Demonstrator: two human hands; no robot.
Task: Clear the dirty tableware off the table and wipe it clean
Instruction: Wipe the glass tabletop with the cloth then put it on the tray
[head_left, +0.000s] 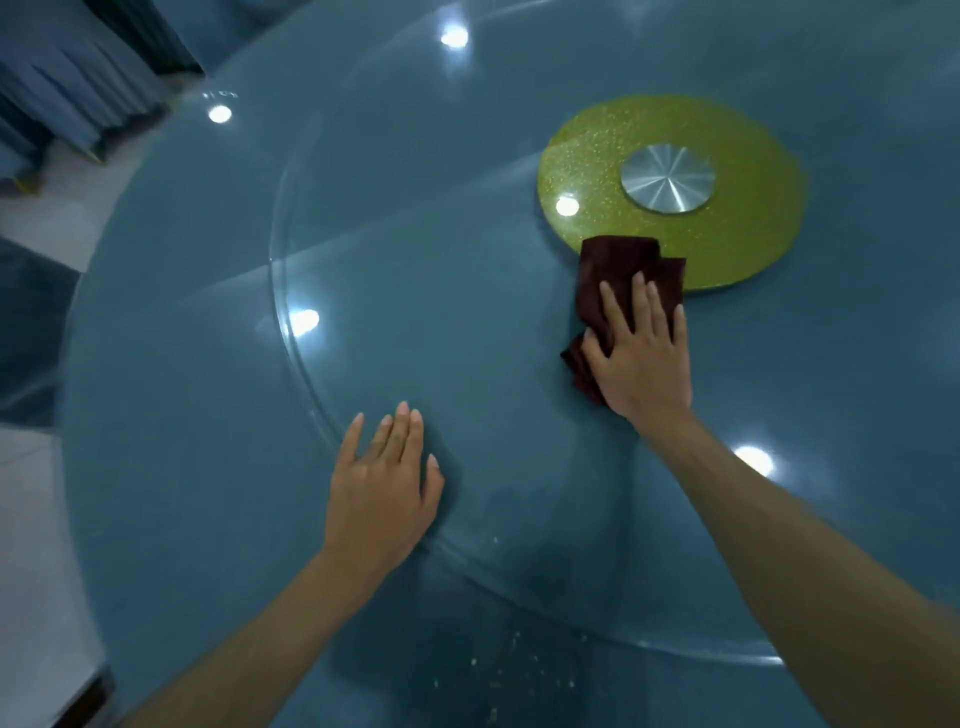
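A round blue table (156, 364) topped by a glass turntable (415, 260) fills the view, with no tableware in sight. The right hand (641, 358) lies flat, fingers straight and close together, pressing a dark red cloth (618, 265) onto the glass at the near edge of the yellow-green hub (737, 234), while the left hand (384, 488) rests spread on the glass near its rim. Clearing looks done and wiping is under way, though crumbs (498, 670) on the table's near edge are not yet wiped.

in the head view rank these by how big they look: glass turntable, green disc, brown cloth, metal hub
1. glass turntable
2. green disc
3. brown cloth, partly hidden under the right hand
4. metal hub, smallest
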